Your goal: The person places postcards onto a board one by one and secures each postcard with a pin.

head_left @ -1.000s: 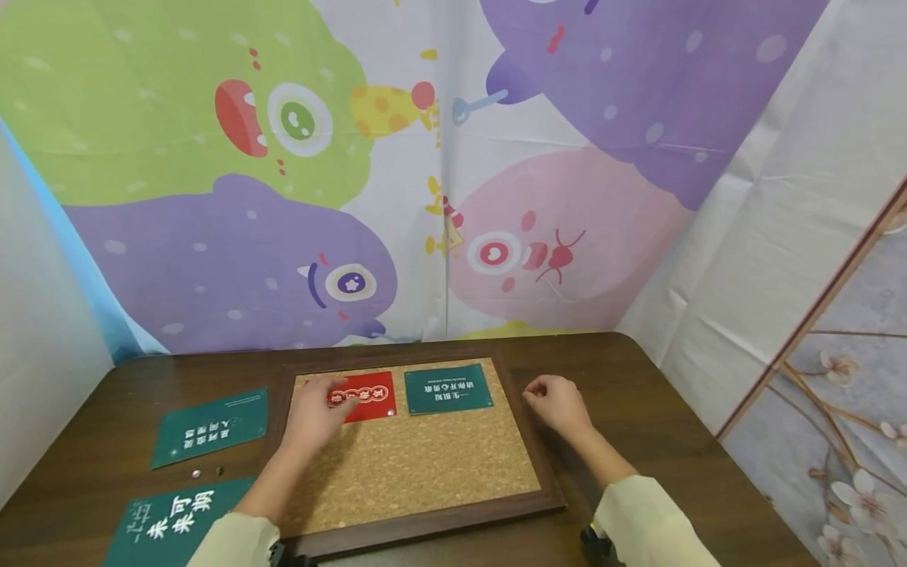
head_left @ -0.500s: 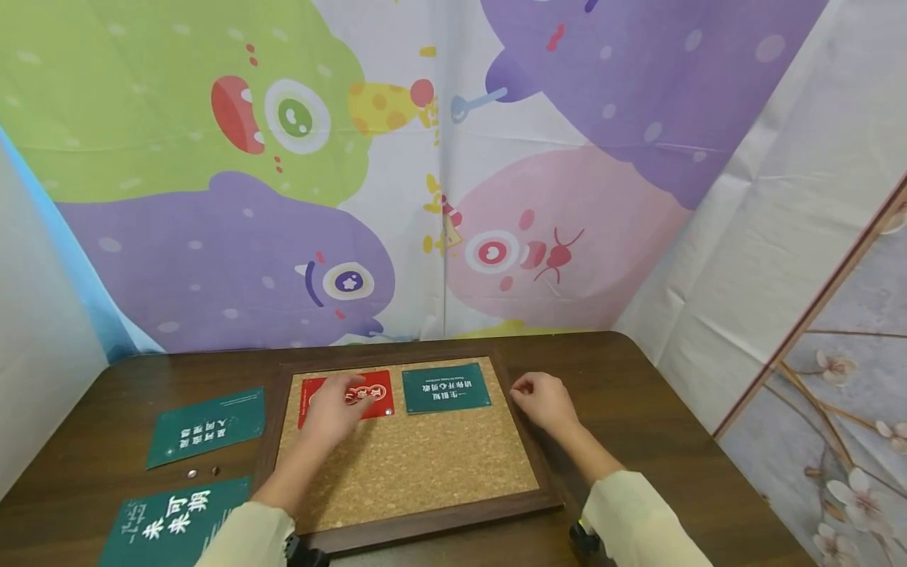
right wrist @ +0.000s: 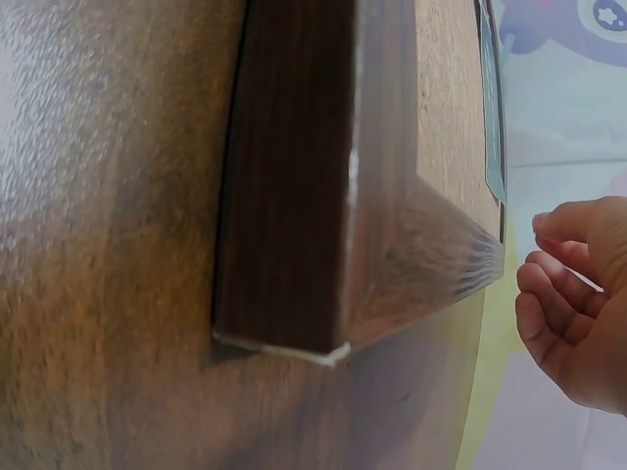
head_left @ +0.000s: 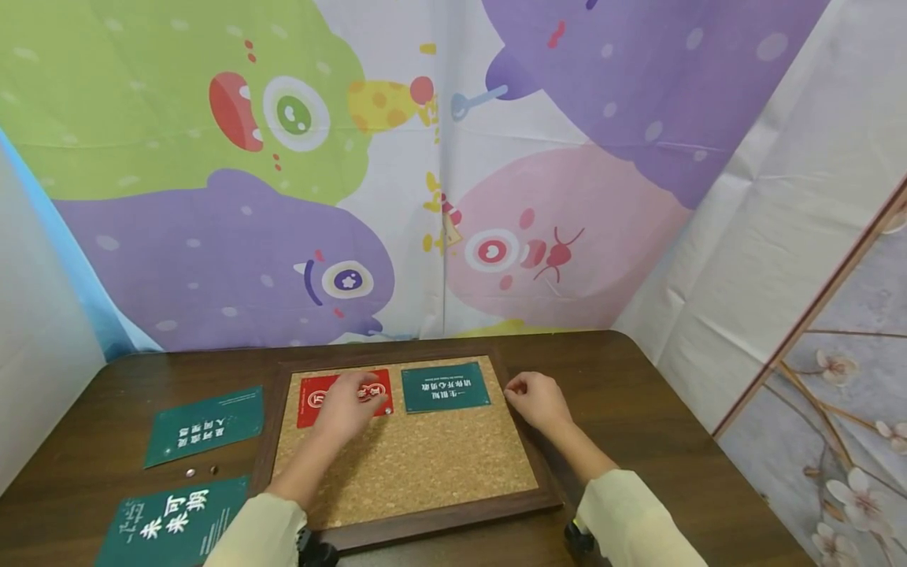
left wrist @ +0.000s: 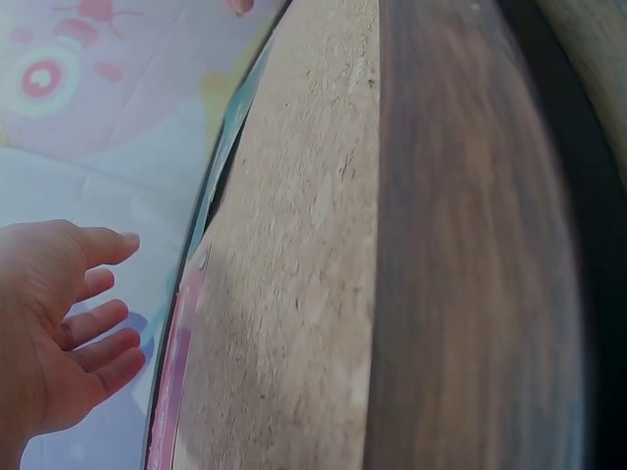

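In the head view my left hand (head_left: 347,405) hovers over a red card (head_left: 309,405) with white lettering, covering its middle. The left wrist view shows that hand (left wrist: 73,323) with relaxed, spread fingers and nothing between them. The red card lies at the upper left of a framed cork board (head_left: 418,472). A silver push pin (head_left: 388,410) shows at its lower right corner. Beside it on the cork is a green card (head_left: 446,387). My right hand (head_left: 540,403) is at the board's right frame; its fingers curl loosely, no object visible in them (right wrist: 578,294).
Left of the board, two green cards lie on the dark wooden table (head_left: 638,441): an upper one (head_left: 205,425) and a lower one (head_left: 173,520). Between them are a silver pin (head_left: 190,472) and a brownish one (head_left: 214,469). A cartoon-print curtain (head_left: 425,299) hangs behind the table.
My left hand has moved right across the red card, uncovering its left part. My right hand has shifted left, up to the board's frame.
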Demonstrator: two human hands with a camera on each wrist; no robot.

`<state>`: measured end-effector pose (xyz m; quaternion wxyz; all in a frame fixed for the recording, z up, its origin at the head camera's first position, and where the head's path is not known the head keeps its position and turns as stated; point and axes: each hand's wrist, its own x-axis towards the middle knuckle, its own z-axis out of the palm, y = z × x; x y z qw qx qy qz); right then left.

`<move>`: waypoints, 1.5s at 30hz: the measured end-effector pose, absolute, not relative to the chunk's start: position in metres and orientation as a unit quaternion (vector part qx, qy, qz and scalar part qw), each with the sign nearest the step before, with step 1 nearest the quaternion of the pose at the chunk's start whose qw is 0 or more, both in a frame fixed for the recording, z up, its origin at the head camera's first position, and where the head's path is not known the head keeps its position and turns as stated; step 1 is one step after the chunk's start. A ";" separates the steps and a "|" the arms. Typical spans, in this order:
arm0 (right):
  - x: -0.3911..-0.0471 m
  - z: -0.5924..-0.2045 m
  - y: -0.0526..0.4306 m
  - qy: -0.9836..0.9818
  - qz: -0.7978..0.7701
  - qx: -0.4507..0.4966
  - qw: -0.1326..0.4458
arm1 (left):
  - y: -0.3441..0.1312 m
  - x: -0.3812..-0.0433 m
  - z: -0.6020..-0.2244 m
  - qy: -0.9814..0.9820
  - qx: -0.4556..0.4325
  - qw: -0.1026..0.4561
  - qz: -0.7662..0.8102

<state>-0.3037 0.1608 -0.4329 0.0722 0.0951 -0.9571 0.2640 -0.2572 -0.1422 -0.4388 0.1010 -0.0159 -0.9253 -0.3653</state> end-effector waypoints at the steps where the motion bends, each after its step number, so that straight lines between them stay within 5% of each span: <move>1: -0.304 -0.433 0.160 -0.957 0.264 0.096 0.073 | -0.141 -0.258 -0.439 -0.925 -0.015 0.100 -0.366; 15: -0.305 -0.435 0.153 -0.957 0.268 0.097 0.059 | -0.127 -0.264 -0.444 -0.924 -0.036 0.126 -0.359; 45: -0.306 -0.448 0.140 -0.960 0.248 0.117 0.049 | -0.093 -0.273 -0.451 -0.942 -0.060 0.062 -0.325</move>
